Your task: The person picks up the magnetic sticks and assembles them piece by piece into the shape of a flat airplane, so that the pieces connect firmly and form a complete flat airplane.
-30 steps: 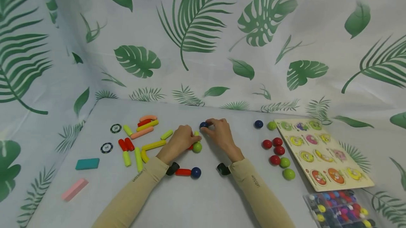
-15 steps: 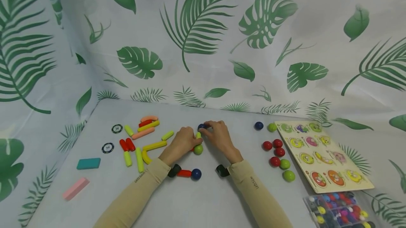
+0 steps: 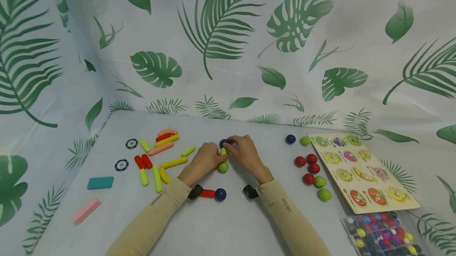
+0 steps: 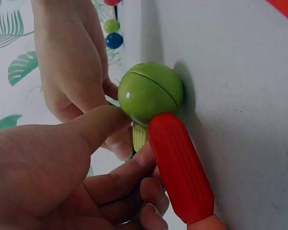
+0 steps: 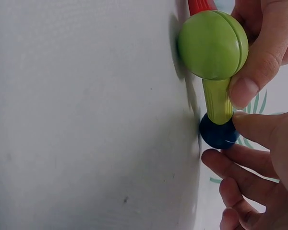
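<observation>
My left hand (image 3: 204, 160) pinches a yellow-green ribbed toy stick (image 5: 218, 101) between thumb and fingers. One end of this stick meets a glossy green ball (image 4: 151, 93), and a red ribbed stick (image 4: 181, 167) joins the same ball, with an orange piece at its far end. At the yellow-green stick's other end is a dark blue ball (image 5: 219, 131), which my right hand (image 3: 247, 154) holds by thumb and fingertips. In the right wrist view the blue ball sits right at the stick's tip. Both hands work close over the white table.
Several loose sticks (image 3: 167, 140) and two poker chips (image 3: 132, 143) lie left. A red stick with a blue ball (image 3: 220, 194) lies in front. Rightward are red balls (image 3: 300, 161), green balls (image 3: 324, 195), a picture board (image 3: 361, 173) and a bead box (image 3: 382, 234).
My right hand has moved slightly left, bringing the blue ball to the end of the yellow-green stick. My left hand has barely shifted and keeps its pinch.
</observation>
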Demonstrator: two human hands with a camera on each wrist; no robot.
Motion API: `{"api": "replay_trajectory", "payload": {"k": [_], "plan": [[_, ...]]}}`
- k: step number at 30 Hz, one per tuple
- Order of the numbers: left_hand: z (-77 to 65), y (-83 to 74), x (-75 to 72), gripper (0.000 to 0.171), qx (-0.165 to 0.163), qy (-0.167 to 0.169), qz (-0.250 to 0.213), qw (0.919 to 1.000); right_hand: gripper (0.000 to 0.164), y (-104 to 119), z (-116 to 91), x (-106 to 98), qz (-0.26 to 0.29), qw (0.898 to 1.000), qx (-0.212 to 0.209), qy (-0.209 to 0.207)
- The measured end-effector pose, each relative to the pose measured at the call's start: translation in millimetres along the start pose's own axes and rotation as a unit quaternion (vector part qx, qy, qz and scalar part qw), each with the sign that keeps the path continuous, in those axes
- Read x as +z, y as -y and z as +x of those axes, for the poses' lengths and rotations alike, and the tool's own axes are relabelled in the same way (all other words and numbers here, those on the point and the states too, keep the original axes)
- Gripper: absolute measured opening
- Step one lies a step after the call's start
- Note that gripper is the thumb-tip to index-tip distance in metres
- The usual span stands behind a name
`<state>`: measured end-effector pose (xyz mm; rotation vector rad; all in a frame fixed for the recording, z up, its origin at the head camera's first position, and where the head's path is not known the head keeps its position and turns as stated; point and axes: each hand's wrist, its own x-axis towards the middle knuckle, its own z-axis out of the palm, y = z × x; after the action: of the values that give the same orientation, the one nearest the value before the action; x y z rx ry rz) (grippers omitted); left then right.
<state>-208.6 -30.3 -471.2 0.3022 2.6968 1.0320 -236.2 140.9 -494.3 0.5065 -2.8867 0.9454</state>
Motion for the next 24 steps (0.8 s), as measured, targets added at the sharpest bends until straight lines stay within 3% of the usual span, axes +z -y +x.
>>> {"api": "replay_trajectory", "payload": {"k": [7, 12, 20, 24], "plan": [[-4.9, 2.7, -1.9, 0.046, 0.002, 0.002, -0.003, 1.0000, 0.033, 0.9, -2.1, 0.1, -0.002, 1.000, 0.010, 0.013], [-15.9, 15.4, -12.0, 0.037, 0.002, -0.005, -0.003, 1.0000, 0.036, 0.6, -5.2, 1.4, -0.007, 1.000, 0.020, 0.018], [-34.6, 39.7, -24.7, 0.029, 0.073, 0.012, 0.060, 0.9954, 0.033, 2.4, -18.8, -2.3, -0.006, 0.999, 0.031, 0.012], [-38.4, 46.8, -25.9, 0.026, 0.086, 0.013, 0.073, 0.9936, 0.029, 4.5, -29.8, -1.8, -0.004, 0.999, 0.035, 0.017]]}}
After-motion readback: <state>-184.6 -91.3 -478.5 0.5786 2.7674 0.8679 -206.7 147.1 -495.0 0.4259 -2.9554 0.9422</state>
